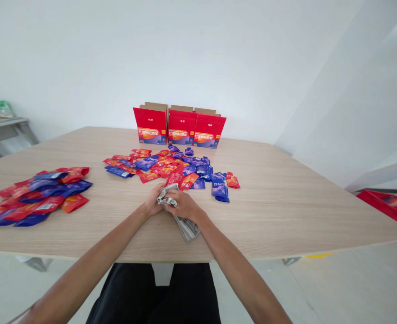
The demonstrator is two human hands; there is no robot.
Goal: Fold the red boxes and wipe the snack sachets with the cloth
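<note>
Both of my hands meet near the front middle of the table. My right hand [185, 204] is closed around a grey-and-white striped cloth [187, 228], whose loose end hangs down towards the table edge. Rising from between the hands is a red pouch [174, 177], its lower part covered by the cloth. My left hand [153, 199] is closed at the left side of the cloth and appears to grip the pouch; its fingertips are partly hidden. Just beyond lies a loose pile of red and blue pouches [146, 162].
Three red open-topped cartons [182, 128] stand side by side at the back. Red and blue pouches [46, 191] lie in overlapping rows on the left. A blue pouch [220, 191] and a small red pouch [232, 181] lie right of the pile. A red container [387, 207] is at far right.
</note>
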